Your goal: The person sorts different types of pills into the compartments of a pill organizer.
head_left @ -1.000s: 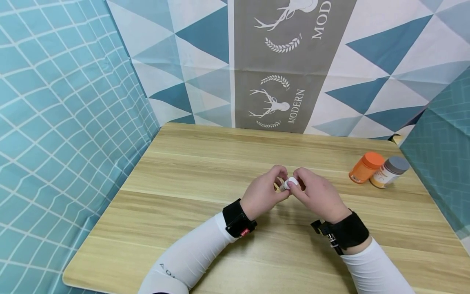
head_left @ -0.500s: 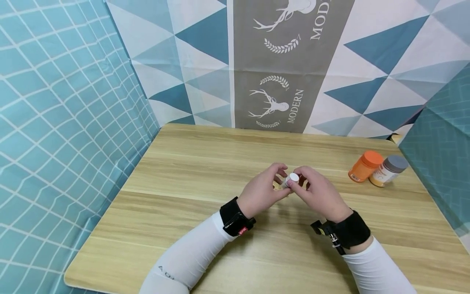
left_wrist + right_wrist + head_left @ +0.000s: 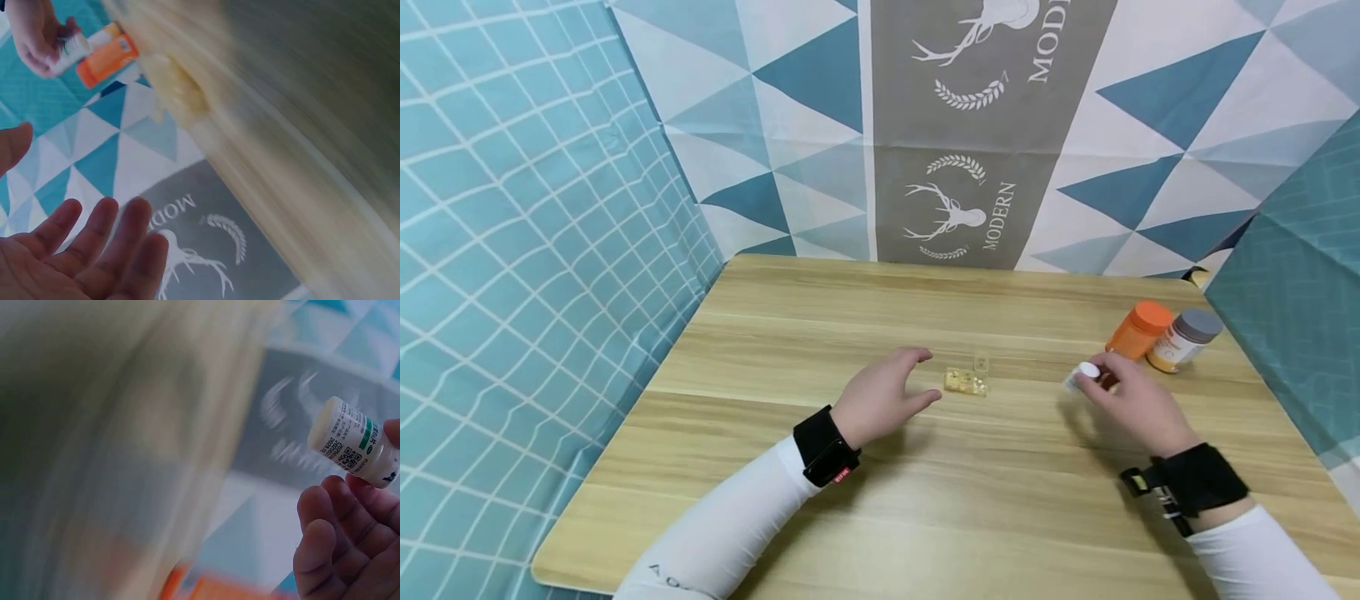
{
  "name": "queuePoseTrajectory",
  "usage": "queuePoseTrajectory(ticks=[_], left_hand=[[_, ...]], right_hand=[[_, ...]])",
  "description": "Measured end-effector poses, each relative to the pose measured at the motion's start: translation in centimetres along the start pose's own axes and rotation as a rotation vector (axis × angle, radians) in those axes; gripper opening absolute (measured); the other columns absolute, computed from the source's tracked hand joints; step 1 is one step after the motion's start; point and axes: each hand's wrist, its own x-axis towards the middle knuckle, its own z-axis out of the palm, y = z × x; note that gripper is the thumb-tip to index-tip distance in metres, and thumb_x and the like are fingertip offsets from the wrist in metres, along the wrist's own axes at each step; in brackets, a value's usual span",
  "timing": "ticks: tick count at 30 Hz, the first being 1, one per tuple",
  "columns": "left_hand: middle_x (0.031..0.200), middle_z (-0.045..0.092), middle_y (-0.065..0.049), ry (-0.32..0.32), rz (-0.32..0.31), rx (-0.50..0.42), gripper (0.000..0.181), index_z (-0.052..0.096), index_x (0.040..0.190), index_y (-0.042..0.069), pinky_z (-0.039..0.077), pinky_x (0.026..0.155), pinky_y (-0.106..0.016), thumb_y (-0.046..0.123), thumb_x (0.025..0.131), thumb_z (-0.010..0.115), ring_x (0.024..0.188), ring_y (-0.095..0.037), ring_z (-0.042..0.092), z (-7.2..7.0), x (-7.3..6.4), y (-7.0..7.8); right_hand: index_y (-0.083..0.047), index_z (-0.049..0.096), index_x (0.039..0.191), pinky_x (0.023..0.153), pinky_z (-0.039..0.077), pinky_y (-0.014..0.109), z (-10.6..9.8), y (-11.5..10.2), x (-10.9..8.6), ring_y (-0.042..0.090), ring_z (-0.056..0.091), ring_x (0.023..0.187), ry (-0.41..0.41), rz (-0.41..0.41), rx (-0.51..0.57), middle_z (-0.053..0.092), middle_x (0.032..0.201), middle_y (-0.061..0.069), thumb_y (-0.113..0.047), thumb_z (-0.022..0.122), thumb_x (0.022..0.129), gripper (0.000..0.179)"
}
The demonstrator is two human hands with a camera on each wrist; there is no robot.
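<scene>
In the head view my right hand pinches a small white pill bottle above the table's right part. The right wrist view shows that bottle's printed label, with a green band and a square code, between thumb and fingers. A small clear yellow pill box lies on the table. Its right compartment has its lid flipped back, and small white pieces show inside. Left of the box, my left hand hovers with thumb and fingers apart, holding nothing. In the left wrist view the box is blurred.
An orange bottle stands just beyond my right hand, partly hidden by it. Beside it is a white and yellow bottle with a grey cap. A patterned cloth hangs behind the wooden table, with teal cloth at both sides.
My hands have parted, uncovering the pill box. The right hand has carried the white pill bottle to the right, toward the other bottles; the left has drawn back leftward.
</scene>
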Motion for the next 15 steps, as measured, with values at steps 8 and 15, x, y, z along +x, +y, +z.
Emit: queuePoseTrajectory(ticks=[8,15], left_hand=[[0.142,0.053,-0.008,0.047,0.038,0.157,0.072,0.048,0.145,0.012,0.041,0.106,-0.045,0.056,0.091,0.065,0.13,-0.027,0.051,0.1,-0.8,-1.9],[0.143,0.052,-0.008,0.051,0.044,0.206,0.072,0.048,0.145,0.014,0.036,0.109,-0.049,0.06,0.091,0.061,0.132,-0.028,0.048,0.5,-1.0,-2.3]], right_hand=[[0.008,0.056,0.11,0.057,0.042,0.031,-5.3,10.7,-1.1,0.022,0.055,0.072,-0.132,0.224,-0.153,0.063,0.088,0.015,-0.034,0.054,0.1,0.043],[0.019,0.048,0.111,0.06,0.044,0.043,-8.2,15.5,-1.7,0.036,0.056,0.075,-0.147,0.461,-0.267,0.059,0.088,0.029,-0.031,0.057,0.096,0.054]])
